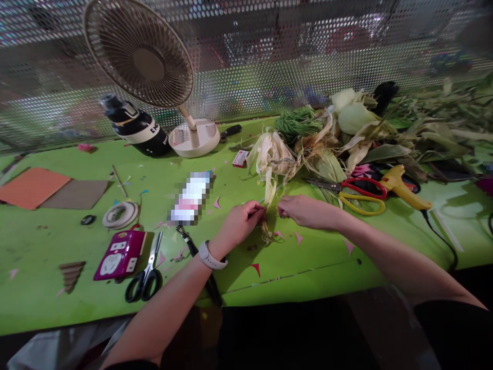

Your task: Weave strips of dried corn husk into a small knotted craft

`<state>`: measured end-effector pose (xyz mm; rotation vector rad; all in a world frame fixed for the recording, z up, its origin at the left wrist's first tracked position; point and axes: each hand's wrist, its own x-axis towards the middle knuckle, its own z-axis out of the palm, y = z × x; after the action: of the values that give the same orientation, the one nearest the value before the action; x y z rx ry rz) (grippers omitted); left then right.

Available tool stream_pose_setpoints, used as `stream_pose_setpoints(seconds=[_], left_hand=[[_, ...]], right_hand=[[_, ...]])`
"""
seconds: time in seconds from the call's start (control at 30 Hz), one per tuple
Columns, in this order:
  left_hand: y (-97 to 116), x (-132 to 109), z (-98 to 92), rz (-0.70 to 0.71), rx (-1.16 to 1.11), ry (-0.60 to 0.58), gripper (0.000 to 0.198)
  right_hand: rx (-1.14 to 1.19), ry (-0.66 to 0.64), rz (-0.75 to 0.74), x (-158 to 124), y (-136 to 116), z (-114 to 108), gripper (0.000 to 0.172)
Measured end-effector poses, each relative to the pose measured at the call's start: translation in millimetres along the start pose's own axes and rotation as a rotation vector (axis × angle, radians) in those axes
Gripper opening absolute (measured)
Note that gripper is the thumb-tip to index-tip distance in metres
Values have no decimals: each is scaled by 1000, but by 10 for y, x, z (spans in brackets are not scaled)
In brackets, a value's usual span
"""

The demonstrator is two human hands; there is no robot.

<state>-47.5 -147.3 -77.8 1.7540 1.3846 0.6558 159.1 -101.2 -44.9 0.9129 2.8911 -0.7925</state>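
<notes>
My left hand (241,223), with a pale band on its wrist, pinches the narrow lower part of a bundle of dried corn husk (270,192). Short frayed ends (266,234) stick out below the fingers. The wide, pale, folded part of the bundle (271,151) fans out beyond the hands. Just to the right, my right hand (308,210) is closed, fingertips together and a small gap away from the husk. Whatever it grips, if anything, is too small to make out.
Red-and-yellow-handled scissors (362,195) and a yellow glue gun (406,190) lie right, before piled husks (431,123) and green twine (298,123). Left are a phone (191,198), black scissors (144,280), purple pouch (120,254) and tape roll (120,213). A fan (194,139) and bottle (142,131) stand behind.
</notes>
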Motion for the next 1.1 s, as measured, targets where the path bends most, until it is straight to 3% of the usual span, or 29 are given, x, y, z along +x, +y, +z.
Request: stream_pose_setpoints(seconds=[0.1, 0.27, 0.47, 0.7, 0.8, 0.9, 1.1], left_hand=[[-9, -1, 17, 18, -8, 3, 20], [-18, -29, 16, 70, 41, -6, 17], [29, -44, -1, 96, 59, -57, 22], [-17, -14, 41, 76, 85, 17, 25], [-11, -18, 38, 78, 69, 8, 28], [10, -25, 21, 96, 53, -16, 30], [47, -36, -11, 94, 53, -34, 30]], right_hand=[[86, -15, -14, 17, -63, -32, 21], [155, 100, -2, 91, -106, 15, 17], [166, 136, 13, 137, -112, 106, 16], [137, 289, -2, 98, -61, 45, 24], [64, 252, -22, 59, -49, 17, 33], [44, 202, -10, 63, -70, 40, 24], [87, 242, -8, 105, -81, 100, 17]])
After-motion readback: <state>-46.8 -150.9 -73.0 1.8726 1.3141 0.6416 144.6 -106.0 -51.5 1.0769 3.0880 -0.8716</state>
